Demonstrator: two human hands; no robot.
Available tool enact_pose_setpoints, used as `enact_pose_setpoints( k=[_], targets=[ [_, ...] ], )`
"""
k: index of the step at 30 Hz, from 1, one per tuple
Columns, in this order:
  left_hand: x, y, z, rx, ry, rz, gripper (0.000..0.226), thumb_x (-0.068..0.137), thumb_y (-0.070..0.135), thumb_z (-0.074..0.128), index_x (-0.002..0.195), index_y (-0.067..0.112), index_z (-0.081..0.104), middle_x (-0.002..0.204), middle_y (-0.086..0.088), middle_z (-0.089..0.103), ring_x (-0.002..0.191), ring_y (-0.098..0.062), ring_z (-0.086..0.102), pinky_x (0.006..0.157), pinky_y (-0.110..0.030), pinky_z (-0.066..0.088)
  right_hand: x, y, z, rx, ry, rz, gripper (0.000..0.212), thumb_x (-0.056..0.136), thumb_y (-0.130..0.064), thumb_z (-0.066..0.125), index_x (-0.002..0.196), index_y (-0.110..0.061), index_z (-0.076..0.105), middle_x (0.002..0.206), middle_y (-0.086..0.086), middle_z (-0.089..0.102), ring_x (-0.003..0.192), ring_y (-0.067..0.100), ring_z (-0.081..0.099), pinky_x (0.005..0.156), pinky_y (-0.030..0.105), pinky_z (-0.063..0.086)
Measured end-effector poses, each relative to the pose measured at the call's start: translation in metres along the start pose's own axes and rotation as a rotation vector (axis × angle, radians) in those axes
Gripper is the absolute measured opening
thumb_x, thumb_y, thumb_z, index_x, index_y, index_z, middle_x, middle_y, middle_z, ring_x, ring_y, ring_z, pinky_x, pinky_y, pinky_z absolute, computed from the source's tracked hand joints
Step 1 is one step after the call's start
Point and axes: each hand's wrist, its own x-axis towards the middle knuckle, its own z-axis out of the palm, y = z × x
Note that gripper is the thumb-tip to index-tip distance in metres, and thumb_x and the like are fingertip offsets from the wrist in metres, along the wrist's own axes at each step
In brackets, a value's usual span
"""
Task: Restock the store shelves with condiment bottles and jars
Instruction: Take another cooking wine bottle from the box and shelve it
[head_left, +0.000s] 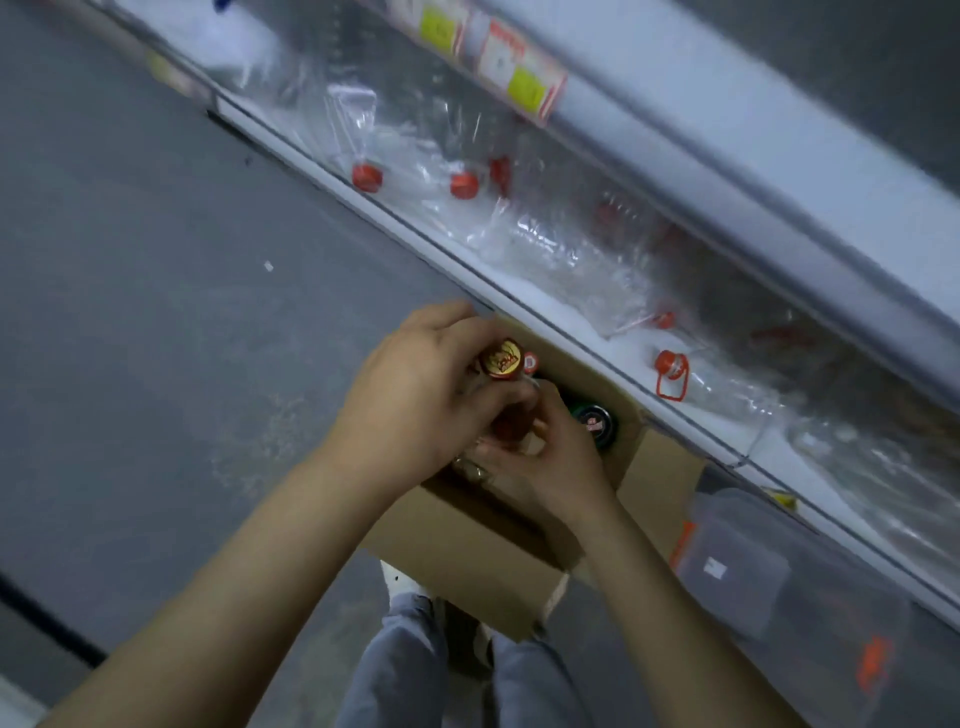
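An open cardboard box (467, 551) stands on the floor against the low shelf (550, 306). My left hand (415, 400) grips a bottle with a red and gold cap (501, 358) just above the box. My right hand (550, 457) reaches in beside it, fingers curled at the bottle's lower part, which is hidden. A jar with a dark lid (595, 423) and a small red-capped bottle (530, 362) sit in the box. Clear plastic bottles with red caps (464, 184) lie on the shelf.
A price-tag rail (498, 57) with yellow and white labels runs along the shelf above. A clear lidded plastic bin (727, 571) with orange clips stands right of the box. My legs (415, 670) are below the box. Grey floor (156, 312) spreads to the left.
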Motion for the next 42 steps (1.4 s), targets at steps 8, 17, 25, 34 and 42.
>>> enact_pose_setpoints(
  k=[8,17,25,34,42],
  targets=[
    [-0.03,0.13,-0.137,-0.435,-0.537,-0.162,0.061,0.091,0.008,0.06,0.143,0.029,0.036,0.139,0.002,0.048,0.124,-0.006,0.048,0.084,0.001,0.035,-0.167,-0.181,-0.11,0.301,0.051,-0.003,0.061,0.058,-0.033,0.09,0.113,-0.028,0.062,0.109,-0.005,0.072,0.106,0.016,0.067,0.093,0.038,0.053],
    [-0.099,0.24,-0.146,-0.635,-0.632,-0.063,0.057,0.083,0.008,0.072,0.131,0.028,0.046,0.129,0.007,0.06,0.117,-0.004,0.058,0.096,-0.026,0.05,-0.321,-0.248,-0.159,0.471,0.375,-0.22,0.046,0.061,-0.032,0.082,0.103,-0.026,0.066,0.098,-0.003,0.075,0.095,0.016,0.068,0.081,0.03,0.056],
    [-0.106,0.351,-0.133,-0.552,-0.624,0.13,0.062,0.077,0.035,0.078,0.132,0.024,0.051,0.126,0.004,0.063,0.117,-0.012,0.059,0.099,-0.034,0.05,-0.409,-0.237,-0.206,0.621,0.591,-0.33,0.042,0.064,-0.029,0.079,0.104,-0.027,0.067,0.105,0.008,0.071,0.092,0.021,0.069,0.075,0.032,0.056],
    [-0.181,0.483,-0.052,-0.517,-0.613,0.251,0.051,0.08,0.024,0.077,0.125,0.028,0.053,0.117,0.008,0.065,0.114,-0.01,0.059,0.099,-0.039,0.049,-0.55,-0.155,-0.268,0.6,0.677,-0.391,0.04,0.071,-0.03,0.079,0.108,-0.024,0.066,0.112,0.013,0.068,0.087,0.017,0.068,0.072,0.028,0.056],
    [-0.245,0.558,0.015,-0.561,-0.614,0.269,0.045,0.081,0.028,0.074,0.122,0.032,0.056,0.121,0.003,0.064,0.115,-0.013,0.06,0.094,-0.041,0.053,-0.631,-0.086,-0.311,0.606,0.702,-0.387,0.024,0.083,-0.021,0.072,0.105,-0.024,0.067,0.103,0.003,0.072,0.085,0.012,0.07,0.072,0.029,0.054]
  ],
)
